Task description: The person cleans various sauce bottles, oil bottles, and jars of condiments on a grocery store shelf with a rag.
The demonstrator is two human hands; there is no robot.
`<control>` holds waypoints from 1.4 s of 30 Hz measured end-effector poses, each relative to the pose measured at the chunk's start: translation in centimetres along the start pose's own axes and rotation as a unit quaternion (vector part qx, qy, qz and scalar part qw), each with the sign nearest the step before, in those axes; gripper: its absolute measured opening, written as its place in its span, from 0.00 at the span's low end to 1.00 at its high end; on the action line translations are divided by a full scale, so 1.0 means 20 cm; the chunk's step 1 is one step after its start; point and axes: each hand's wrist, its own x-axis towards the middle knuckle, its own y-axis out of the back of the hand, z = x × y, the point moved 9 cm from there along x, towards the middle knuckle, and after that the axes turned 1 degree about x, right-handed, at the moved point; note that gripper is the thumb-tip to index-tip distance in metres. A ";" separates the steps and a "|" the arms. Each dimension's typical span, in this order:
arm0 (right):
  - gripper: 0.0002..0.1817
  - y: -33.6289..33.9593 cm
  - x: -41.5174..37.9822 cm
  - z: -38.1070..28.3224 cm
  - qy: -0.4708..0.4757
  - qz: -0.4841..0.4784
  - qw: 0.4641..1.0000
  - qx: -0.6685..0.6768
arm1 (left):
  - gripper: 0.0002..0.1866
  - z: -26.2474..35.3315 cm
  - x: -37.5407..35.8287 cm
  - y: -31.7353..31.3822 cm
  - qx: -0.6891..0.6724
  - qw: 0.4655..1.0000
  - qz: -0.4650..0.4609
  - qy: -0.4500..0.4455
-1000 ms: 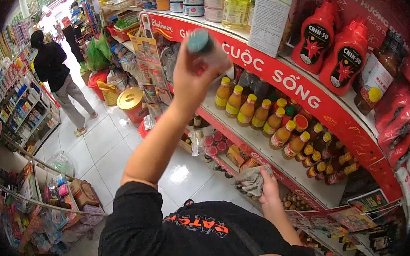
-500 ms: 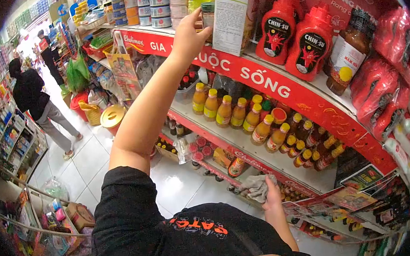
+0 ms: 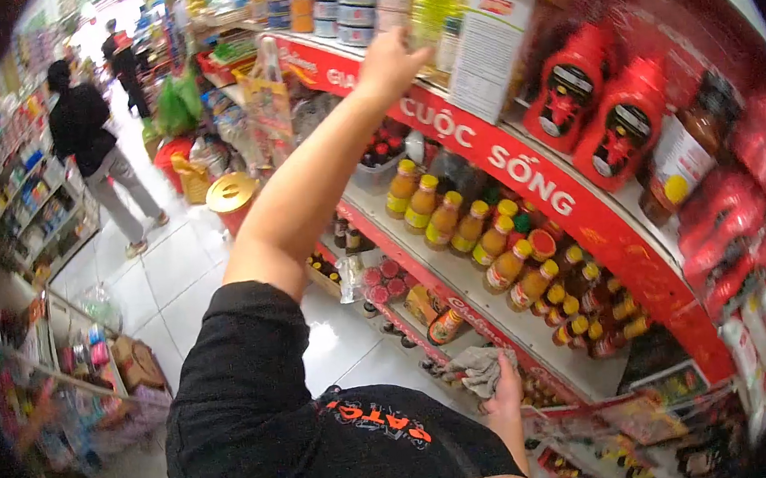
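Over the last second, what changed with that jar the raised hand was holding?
The left hand carried the teal-lidded jar up from in front of the red shelf edge onto the top shelf, by the white box; the jar is now hidden. The right hand kept gripping the grey cloth low down.

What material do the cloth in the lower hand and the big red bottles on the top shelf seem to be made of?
The cloth, gripped in the right hand, looks like soft woven fabric: grey, matte, crumpled into folds. The big red bottles look like glossy plastic, with a smooth moulded shape and highlights on their shoulders; blur leaves this uncertain.
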 end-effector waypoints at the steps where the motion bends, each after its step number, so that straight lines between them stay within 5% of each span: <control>1: 0.14 0.01 0.01 0.01 -0.006 -0.006 1.000 -0.005 | 0.24 0.00 0.01 -0.01 0.019 1.000 -0.010 -0.011; 4: 0.15 -0.01 0.02 0.05 -0.027 -0.026 0.999 0.000 | 0.25 0.05 0.02 -0.03 0.145 0.987 -0.071 -0.023; 9: 0.16 -0.06 0.00 0.06 -0.050 -0.014 0.998 -0.035 | 0.25 0.05 0.05 -0.02 0.154 0.981 -0.112 0.021; 17: 0.16 -0.03 0.06 0.11 -0.059 -0.022 0.996 -0.055 | 0.26 0.09 -0.07 0.11 0.020 0.998 0.025 0.046; 20: 0.18 -0.03 0.06 0.12 -0.059 -0.044 0.995 -0.063 | 0.27 0.13 -0.14 0.22 -0.052 0.984 0.157 -0.063; 24: 0.16 -0.09 0.00 0.06 0.002 -0.022 0.998 -0.057 | 0.25 0.17 -0.22 0.33 -0.129 0.961 0.201 -0.137; 27: 0.16 -0.08 -0.01 0.00 0.063 0.006 0.997 -0.036 | 0.23 0.31 -0.40 0.39 -0.331 0.917 0.153 -0.161; 29: 0.17 -0.15 -0.09 -0.13 0.095 0.041 0.994 0.026 | 0.21 0.41 -0.61 0.29 -0.408 0.904 -0.012 -0.124; 31: 0.22 -0.22 -0.15 -0.32 0.178 0.040 0.983 0.009 | 0.26 0.54 -0.91 0.23 -0.495 0.858 -0.061 -0.126; 32: 0.24 -0.35 -0.17 -0.46 0.265 -0.096 0.959 0.035 | 0.32 0.49 -1.11 0.06 -0.358 0.915 -0.148 -0.108; 33: 0.26 -0.48 -0.24 -0.59 0.347 -0.228 0.908 0.059 | 0.36 0.57 -1.25 0.03 -0.420 0.881 -0.200 -0.086; 35: 0.28 -0.80 -0.49 -0.78 0.478 -0.271 0.835 -0.023 | 0.43 0.67 -1.45 -0.10 -0.440 0.850 -0.280 -0.069; 38: 0.29 -0.94 -0.62 -0.79 0.624 -0.161 0.687 -0.337 | 0.46 0.72 -1.69 -0.26 -0.468 0.787 -0.402 -0.013; 39: 0.28 -0.93 -0.58 -0.73 0.580 -0.210 0.708 -0.344 | 0.46 0.70 -1.66 -0.23 -0.459 0.807 -0.369 -0.028; 42: 0.28 -0.95 -0.62 -0.52 0.598 -0.251 0.602 -0.467 | 0.46 0.59 -1.51 -0.13 -0.449 0.847 -0.284 -0.021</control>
